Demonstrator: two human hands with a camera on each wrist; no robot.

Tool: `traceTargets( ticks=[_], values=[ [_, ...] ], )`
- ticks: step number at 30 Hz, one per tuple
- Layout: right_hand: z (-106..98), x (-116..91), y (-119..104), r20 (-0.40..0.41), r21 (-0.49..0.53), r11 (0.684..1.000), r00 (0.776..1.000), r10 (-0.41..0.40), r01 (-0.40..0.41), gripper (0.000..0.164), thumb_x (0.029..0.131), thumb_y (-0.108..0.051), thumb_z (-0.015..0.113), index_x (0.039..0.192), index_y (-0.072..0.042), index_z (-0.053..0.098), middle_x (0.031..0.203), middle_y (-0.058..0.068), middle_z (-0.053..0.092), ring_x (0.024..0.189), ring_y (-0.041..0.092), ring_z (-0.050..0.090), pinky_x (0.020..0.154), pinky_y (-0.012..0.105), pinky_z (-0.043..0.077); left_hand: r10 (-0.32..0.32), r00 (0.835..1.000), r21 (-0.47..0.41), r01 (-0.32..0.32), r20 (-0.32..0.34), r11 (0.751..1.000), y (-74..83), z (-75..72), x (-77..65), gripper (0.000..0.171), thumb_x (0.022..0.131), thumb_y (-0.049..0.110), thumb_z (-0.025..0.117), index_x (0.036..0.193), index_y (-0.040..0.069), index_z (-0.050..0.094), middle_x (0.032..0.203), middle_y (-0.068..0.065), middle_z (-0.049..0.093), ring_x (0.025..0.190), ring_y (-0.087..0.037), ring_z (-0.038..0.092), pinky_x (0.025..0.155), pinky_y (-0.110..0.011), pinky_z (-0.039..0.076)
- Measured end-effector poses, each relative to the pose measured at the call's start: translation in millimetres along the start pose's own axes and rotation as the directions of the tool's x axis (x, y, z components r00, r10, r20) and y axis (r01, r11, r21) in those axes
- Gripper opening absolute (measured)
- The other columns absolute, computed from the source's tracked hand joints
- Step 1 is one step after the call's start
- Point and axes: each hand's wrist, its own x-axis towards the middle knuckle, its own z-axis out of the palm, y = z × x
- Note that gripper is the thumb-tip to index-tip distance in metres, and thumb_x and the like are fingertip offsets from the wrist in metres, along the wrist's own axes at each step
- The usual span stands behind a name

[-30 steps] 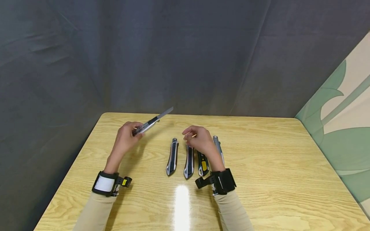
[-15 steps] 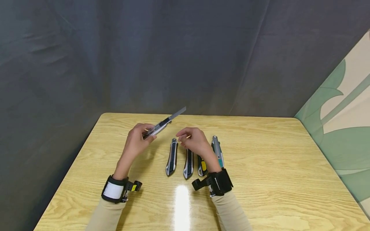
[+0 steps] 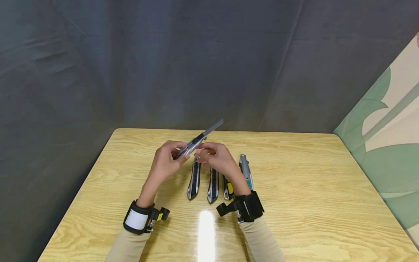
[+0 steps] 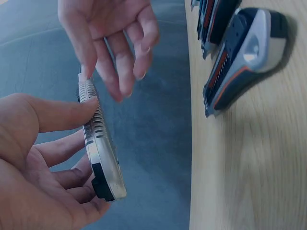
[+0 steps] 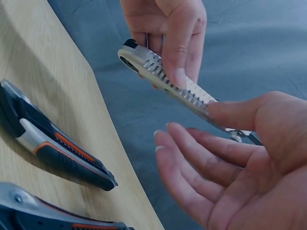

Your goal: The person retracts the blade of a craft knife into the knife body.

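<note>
My left hand (image 3: 164, 160) holds a silver snap-off utility knife (image 3: 191, 146) above the table, pinched between thumb and fingers. Its long blade (image 3: 213, 126) is extended and points up to the right. My right hand (image 3: 222, 158) is beside the knife's front half. In the right wrist view, its thumb (image 5: 235, 111) overlaps the knife's side and appears to touch it, while the other fingers are loosely spread below. Beneath the hands lie two dark utility knives with silver trim, the left one (image 3: 194, 182) and the right one (image 3: 213, 185).
A black utility knife with a yellow patch (image 3: 229, 187) lies partly under my right wrist. Next to it is a silver and teal utility knife (image 3: 245, 170). The wooden table (image 3: 304, 189) ends at a dark curtain (image 3: 209, 65); a leaf-patterned cloth (image 3: 389, 160) hangs at the right.
My left hand has carried the utility knife to the right, towards my right hand. My right hand has shifted slightly left, and the two hands now meet around the knife.
</note>
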Motion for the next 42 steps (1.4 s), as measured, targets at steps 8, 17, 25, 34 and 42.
traceTargets(
  ticks=[8, 17, 25, 34, 42],
  values=[
    [0, -13, -28, -0.016, 0.02, 0.996, 0.996, -0.083, 0.083, 0.033, 0.097, -0.027, 0.053, 0.104, 0.002, 0.065, 0.106, 0.024, 0.068, 0.087, 0.026, 0.067, 0.074, 0.036, 0.062, 0.033, 0.999, 0.006, -0.033, -0.01, 0.999, 11.2, 7.2, -1.8, 0.032, 0.078, 0.015, 0.077, 0.108, 0.01, 0.068, 0.101, -0.011, 0.063, 0.08, -0.019, 0.062, 0.062, -0.039, 0.059],
    [-2, -6, -20, -0.099, 0.247, 0.962, 0.991, -0.091, 0.113, 0.031, 0.095, -0.023, 0.056, 0.106, 0.005, 0.065, 0.096, 0.022, 0.071, 0.09, 0.034, 0.065, 0.072, 0.04, 0.062, 0.042, 0.998, -0.01, -0.042, -0.037, 0.999, 18.8, 16.1, -4.6, 0.039, 0.076, 0.023, 0.079, 0.111, 0.011, 0.065, 0.101, -0.009, 0.065, 0.081, -0.017, 0.061, 0.066, -0.039, 0.06],
    [-9, 0, -11, -0.138, 0.329, 0.933, 0.985, -0.104, 0.144, 0.034, 0.095, -0.027, 0.057, 0.108, 0.004, 0.063, 0.097, 0.017, 0.065, 0.092, 0.034, 0.063, 0.071, 0.037, 0.062, -0.032, 0.992, -0.112, 0.046, 0.125, 0.993, 18.6, 15.7, -7.0, 0.046, 0.081, 0.038, 0.072, 0.121, 0.019, 0.06, 0.103, -0.003, 0.068, 0.087, -0.012, 0.061, 0.078, -0.042, 0.058],
    [-16, -5, -13, -0.123, 0.252, 0.961, 0.989, -0.085, 0.114, 0.031, 0.094, -0.026, 0.058, 0.112, -0.001, 0.065, 0.093, 0.014, 0.066, 0.088, 0.033, 0.063, 0.073, 0.051, 0.06, -0.153, 0.968, -0.328, 0.213, 0.198, 0.92, 20.3, 14.4, -10.8, 0.024, 0.091, 0.029, 0.062, 0.11, 0.015, 0.068, 0.103, -0.008, 0.07, 0.083, -0.016, 0.065, 0.073, -0.045, 0.059],
    [-16, -11, -16, -0.101, 0.181, 0.975, 0.988, -0.114, 0.131, 0.031, 0.093, -0.028, 0.06, 0.115, -0.008, 0.065, 0.102, 0.017, 0.065, 0.088, 0.027, 0.064, 0.071, 0.045, 0.062, -0.188, 0.944, -0.418, 0.291, 0.271, 0.86, 18.1, 16.9, -13.1, 0.022, 0.087, 0.02, 0.068, 0.107, 0.01, 0.067, 0.105, -0.015, 0.067, 0.083, -0.021, 0.067, 0.07, -0.046, 0.062]
  ],
)
